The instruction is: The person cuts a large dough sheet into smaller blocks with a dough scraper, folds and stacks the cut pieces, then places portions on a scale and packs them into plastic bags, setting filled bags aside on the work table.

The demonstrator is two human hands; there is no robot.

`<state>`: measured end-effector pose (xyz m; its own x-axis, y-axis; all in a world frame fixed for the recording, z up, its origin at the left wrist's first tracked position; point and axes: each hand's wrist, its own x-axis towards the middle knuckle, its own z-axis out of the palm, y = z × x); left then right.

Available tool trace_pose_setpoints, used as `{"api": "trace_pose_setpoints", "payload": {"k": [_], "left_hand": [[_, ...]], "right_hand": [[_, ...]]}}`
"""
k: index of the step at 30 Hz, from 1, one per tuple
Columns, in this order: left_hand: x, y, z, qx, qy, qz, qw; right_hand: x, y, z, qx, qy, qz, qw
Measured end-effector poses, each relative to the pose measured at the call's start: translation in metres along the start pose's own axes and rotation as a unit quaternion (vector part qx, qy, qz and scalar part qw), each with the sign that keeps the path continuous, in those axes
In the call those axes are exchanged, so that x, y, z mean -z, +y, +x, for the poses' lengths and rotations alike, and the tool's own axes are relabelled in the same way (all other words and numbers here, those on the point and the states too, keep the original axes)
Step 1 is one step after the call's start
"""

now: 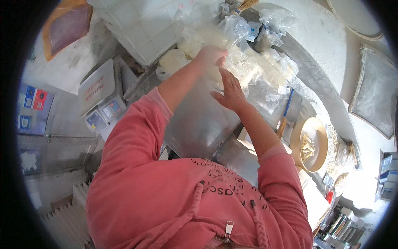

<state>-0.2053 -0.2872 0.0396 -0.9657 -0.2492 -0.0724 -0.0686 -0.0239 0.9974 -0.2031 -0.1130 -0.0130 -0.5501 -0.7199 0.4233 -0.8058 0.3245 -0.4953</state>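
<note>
A cluster of clear plastic bags (244, 62) with pale contents lies at the far side of the grey metal surface (199, 120). My left hand (210, 57) reaches in among the bags, with its fingertips bent toward the right. Haze and a clear film blur its outline, so its grip is hidden. Just nearer and to the right, my right hand (231, 92) is open, thumb stretched out to the left and fingers pointing away from me. It is beside the bags, and I see nothing held in it. Pink sleeves cover both upper arms.
At left stands a digital scale (103, 116) with a pale plastic box (98, 87) by it. White tiles (145, 29) are behind. On the right are a round wooden sieve-like tub (315, 143) holding pale strips, a wooden-handled tool (282, 126), and a raised curved ledge (315, 79).
</note>
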Motion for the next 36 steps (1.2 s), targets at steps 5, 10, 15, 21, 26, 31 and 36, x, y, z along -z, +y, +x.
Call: {"api": "trace_pose_setpoints", "payload": {"k": [5, 10, 15, 21, 26, 31, 36], "left_hand": [[0.039, 0.013, -0.026, 0.080, 0.013, -0.057, 0.995], [0.063, 0.016, -0.054, 0.109, -0.045, -0.153, 0.981], [0.058, 0.017, -0.087, 0.138, -0.073, -0.238, 0.959], [0.091, 0.024, -0.154, 0.202, -0.059, -0.245, 0.946], [0.161, 0.027, -0.179, 0.120, -0.062, -0.263, 0.955], [0.276, 0.053, -0.197, 0.083, 0.022, -0.312, 0.946], [0.391, 0.108, -0.272, -0.060, 0.190, -0.172, 0.965]], "right_hand": [[0.044, 0.022, 0.008, -0.127, -0.506, -0.312, 0.794], [0.128, -0.004, 0.008, -0.189, -0.536, -0.468, 0.677], [0.051, -0.067, 0.041, 0.016, -0.226, -0.117, 0.967], [0.057, -0.050, 0.026, -0.052, -0.512, -0.581, 0.630], [0.099, -0.123, 0.060, 0.111, -0.429, -0.453, 0.774], [0.082, -0.233, 0.152, 0.217, -0.326, -0.370, 0.843], [0.029, -0.309, 0.225, 0.286, -0.259, -0.202, 0.900]]}}
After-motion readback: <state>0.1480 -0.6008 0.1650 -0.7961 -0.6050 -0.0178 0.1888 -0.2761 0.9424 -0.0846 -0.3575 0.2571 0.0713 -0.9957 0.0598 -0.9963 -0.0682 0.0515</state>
